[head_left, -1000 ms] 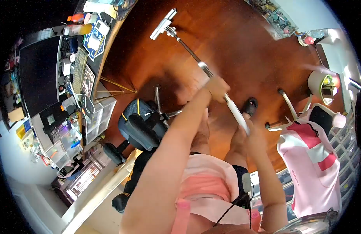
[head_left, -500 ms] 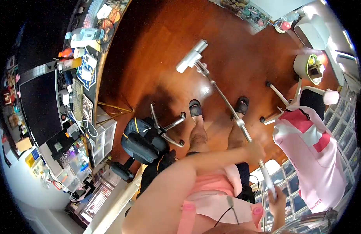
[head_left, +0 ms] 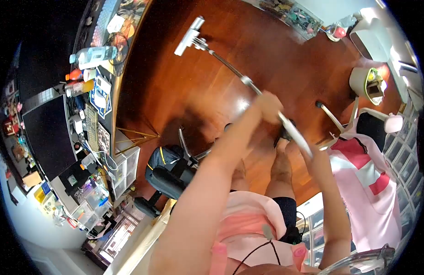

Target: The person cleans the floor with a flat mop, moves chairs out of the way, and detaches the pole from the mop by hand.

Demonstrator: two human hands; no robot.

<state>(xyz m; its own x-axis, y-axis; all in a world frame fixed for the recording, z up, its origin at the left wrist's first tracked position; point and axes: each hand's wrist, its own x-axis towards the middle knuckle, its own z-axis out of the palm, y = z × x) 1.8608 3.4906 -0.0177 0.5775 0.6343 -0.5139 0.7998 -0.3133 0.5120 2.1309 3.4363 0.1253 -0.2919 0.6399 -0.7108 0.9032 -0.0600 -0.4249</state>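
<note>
Left arm: stretched forward, nearly straight.
Left hand (head_left: 270, 106): fist closed, fingers wrapped.
Right arm: bent, forearm raised.
Right hand (head_left: 313, 158): closed, lower than the left hand.

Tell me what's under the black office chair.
Under the black office chair its chrome legs spread over the bare wooden floor. The seat covers the hub and far legs, so anything lying there cannot be seen.
</note>
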